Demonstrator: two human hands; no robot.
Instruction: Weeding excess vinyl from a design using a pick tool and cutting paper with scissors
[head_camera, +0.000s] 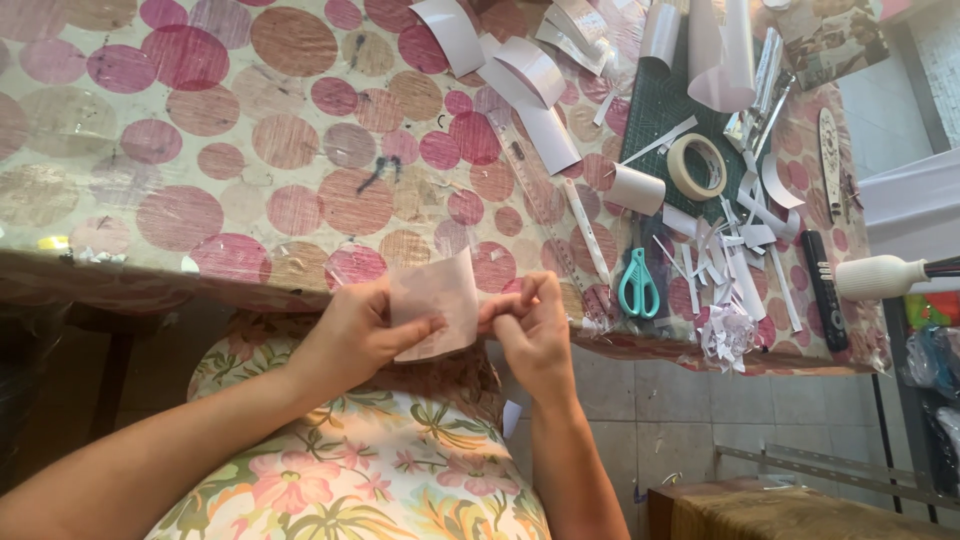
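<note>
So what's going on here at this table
A person seated at the table's near edge holds a small paper sheet in both hands: the left hand grips its left side, the right hand pinches its right edge. On the spotted tablecloth to the right lie teal scissors, a tape roll, a clear ruler and paper scraps.

The left and middle of the table (200, 150) lay bare to its near edge, giving open passage there. Toward the right edge the way was crowded: a clear ruler (535, 195) and a white pen (587, 230) ran toward the near edge, teal scissors (638, 285) lay beside them, and paper strips (735, 270), a tape roll (697, 166) and curled sheets (530, 95) covered the far right corner.
</note>
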